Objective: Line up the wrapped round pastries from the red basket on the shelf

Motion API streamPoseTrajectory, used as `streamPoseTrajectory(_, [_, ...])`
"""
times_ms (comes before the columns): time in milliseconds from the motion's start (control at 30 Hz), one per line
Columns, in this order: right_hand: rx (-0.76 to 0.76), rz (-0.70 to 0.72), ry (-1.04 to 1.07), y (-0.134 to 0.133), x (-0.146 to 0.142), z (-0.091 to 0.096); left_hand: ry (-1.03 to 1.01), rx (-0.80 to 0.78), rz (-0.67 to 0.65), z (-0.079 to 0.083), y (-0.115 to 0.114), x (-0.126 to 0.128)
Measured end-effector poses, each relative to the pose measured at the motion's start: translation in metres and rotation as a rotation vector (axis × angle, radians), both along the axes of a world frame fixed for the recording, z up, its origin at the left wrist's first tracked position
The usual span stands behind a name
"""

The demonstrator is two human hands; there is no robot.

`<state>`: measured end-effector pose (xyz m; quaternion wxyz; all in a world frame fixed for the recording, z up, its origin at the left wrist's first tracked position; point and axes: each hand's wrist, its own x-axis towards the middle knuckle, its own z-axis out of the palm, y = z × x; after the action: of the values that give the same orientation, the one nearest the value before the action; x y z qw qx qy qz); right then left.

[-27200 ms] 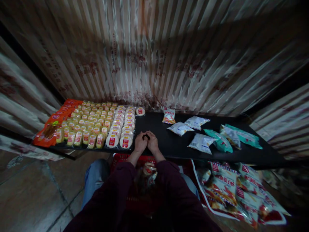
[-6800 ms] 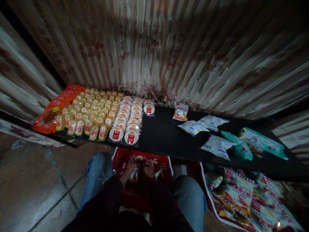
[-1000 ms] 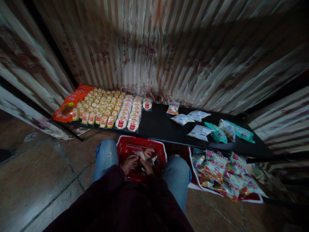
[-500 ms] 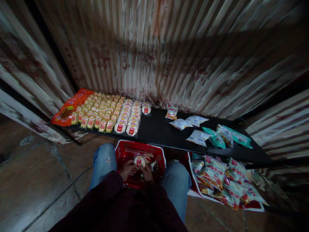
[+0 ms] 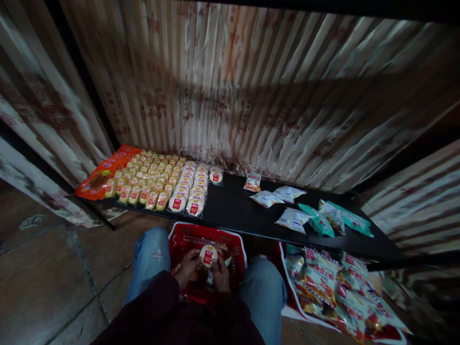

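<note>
Both my hands are over a red plastic basket (image 5: 187, 235) that sits between my knees on the floor. My left hand (image 5: 187, 265) and my right hand (image 5: 220, 274) together grip one round wrapped cake with a red label (image 5: 208, 254), held up just above the basket. More wrapped cakes lie under my hands in the basket. On the low black shelf (image 5: 233, 211) ahead, two rows of the same round cakes (image 5: 189, 194) lie beside rows of small yellow packets (image 5: 143, 182).
Orange packets (image 5: 104, 172) lie at the shelf's left end. White packets (image 5: 268, 198) and green packets (image 5: 318, 219) are scattered on its right half. A pile of red-and-white snack bags (image 5: 334, 292) lies on the floor to my right. A corrugated wall stands behind.
My hands have lifted one round cake out of the basket and turned its red label up. The view has tilted slightly.
</note>
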<state>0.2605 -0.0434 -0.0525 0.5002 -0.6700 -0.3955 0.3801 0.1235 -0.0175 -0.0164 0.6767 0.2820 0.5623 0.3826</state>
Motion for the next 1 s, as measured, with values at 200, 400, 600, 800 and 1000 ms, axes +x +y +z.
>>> streamPoseTrajectory(200, [-0.023, -0.02, 0.022, 0.004, 0.003, 0.008, 0.04, 0.113, -0.011, 0.022, 0.006, 0.001])
streamPoseTrajectory(400, [0.05, -0.06, 0.073, 0.008, 0.005, 0.037, 0.04, 0.19, -0.014, 0.032, 0.012, 0.004])
streamPoseTrajectory(600, [0.116, -0.117, 0.089, 0.008, 0.002, 0.066, 0.048, 0.286, -0.004, 0.034, 0.016, 0.009])
streamPoseTrajectory(800, [0.12, -0.095, 0.082, 0.013, 0.0, 0.078, 0.091, 0.392, 0.028, 0.047, 0.022, 0.013])
streamPoseTrajectory(1000, [0.157, -0.103, 0.062, 0.027, 0.003, 0.09, 0.099, 0.376, 0.037, 0.07, 0.032, 0.016])
